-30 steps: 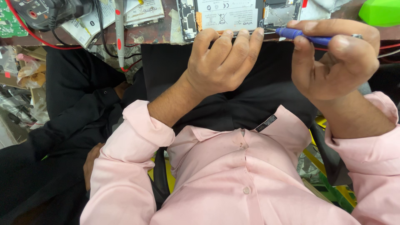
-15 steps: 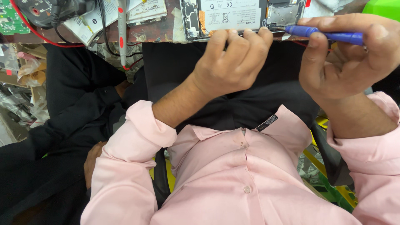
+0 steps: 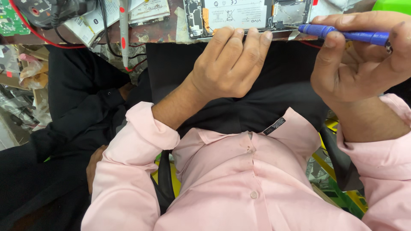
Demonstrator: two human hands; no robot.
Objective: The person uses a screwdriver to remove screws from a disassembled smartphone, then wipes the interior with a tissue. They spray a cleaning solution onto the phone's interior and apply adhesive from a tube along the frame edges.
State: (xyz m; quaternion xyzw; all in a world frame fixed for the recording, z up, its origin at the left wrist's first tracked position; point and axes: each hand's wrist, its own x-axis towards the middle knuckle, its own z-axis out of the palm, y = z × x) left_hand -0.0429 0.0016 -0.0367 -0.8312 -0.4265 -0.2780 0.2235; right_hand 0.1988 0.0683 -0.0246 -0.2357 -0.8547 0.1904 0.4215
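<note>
An opened phone (image 3: 250,15) with its back off and a white battery showing lies at the near edge of the brown workbench (image 3: 165,31). My left hand (image 3: 227,66) presses its fingertips on the phone's near edge and steadies it. My right hand (image 3: 357,64) holds a blue screwdriver (image 3: 342,33) between thumb and fingers. The screwdriver's thin tip touches the phone's right part. My pink shirt sleeves and chest fill the lower half of the view.
A grey and red probe (image 3: 124,32) hangs over the bench edge, with red and black wires (image 3: 55,40) beside it. A green circuit board (image 3: 9,20) lies far left and a bright green object (image 3: 391,5) top right. A person in black (image 3: 72,111) sits at the left.
My right hand has shifted to the right and loosened its fingers along the screwdriver, whose tip stays at the phone. My left hand keeps its place on the phone.
</note>
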